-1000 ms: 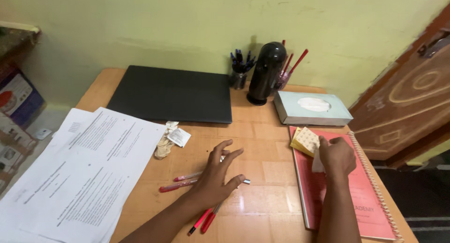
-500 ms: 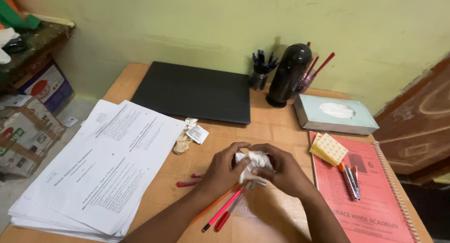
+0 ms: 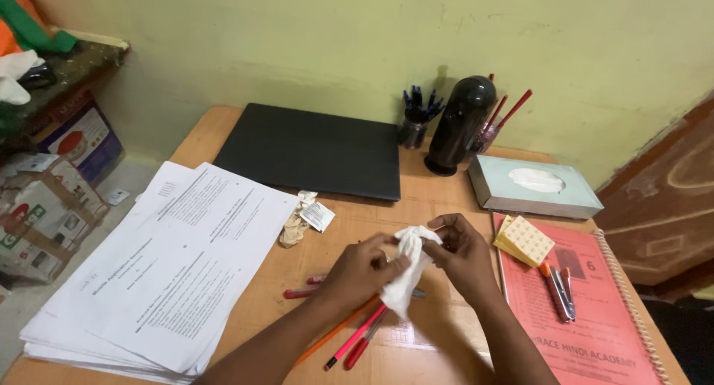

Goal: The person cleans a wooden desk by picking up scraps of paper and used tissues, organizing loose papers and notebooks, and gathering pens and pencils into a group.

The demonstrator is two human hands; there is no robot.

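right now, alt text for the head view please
Both hands, left and right, hold a white tissue over a wooden desk. Red pens lie below, papers to the left, a red notebook to the right, a closed laptop behind.

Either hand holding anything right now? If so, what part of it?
Both hold one crumpled white tissue: the left hand pinches its middle, the right hand grips its upper end. The lower end hangs free above the pens.

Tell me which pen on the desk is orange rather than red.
The orange pen lies diagonally under the left hand, leftmost of the three near the desk's front edge; the two beside it, the red pens, are red.
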